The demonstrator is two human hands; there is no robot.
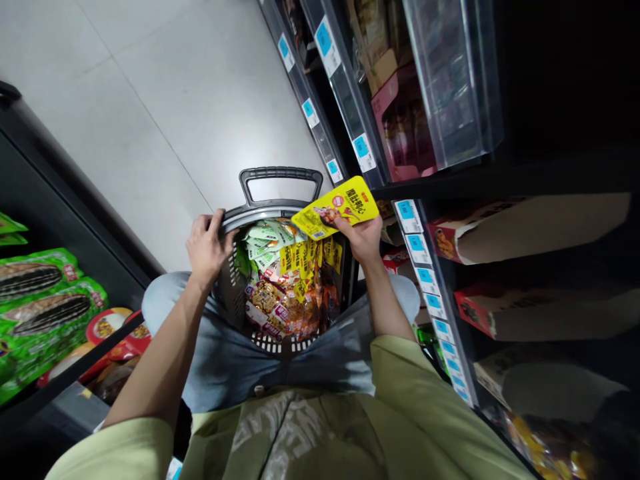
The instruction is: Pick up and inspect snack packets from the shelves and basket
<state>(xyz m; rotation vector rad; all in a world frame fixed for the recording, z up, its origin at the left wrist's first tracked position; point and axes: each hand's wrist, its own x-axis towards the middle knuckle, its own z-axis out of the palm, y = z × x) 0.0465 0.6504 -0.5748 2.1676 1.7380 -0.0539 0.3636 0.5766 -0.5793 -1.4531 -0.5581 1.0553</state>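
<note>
My right hand (pixel 366 237) grips a flat yellow snack pack (pixel 336 205) by its near edge, tilted above the right rim of a shopping basket (pixel 231 283). My left hand (pixel 209 248) is closed round the basket's left rim. The basket sits between my knees, its dark handle (pixel 286 171) standing at the far side. Inside lie light green packets (pixel 267 240), small yellow packets (pixel 301 259), and brown and orange snack bags (pixel 287 305). The yellow pack hides part of the far right rim.
Shelves with blue-and-white price tags (pixel 419 250) and cardboard boxes (pixel 540 233) rise close on my right. Green seed bags (pixel 45 303) lie on a dark shelf to my left. Grey floor tiles (pixel 165 87) stretch ahead.
</note>
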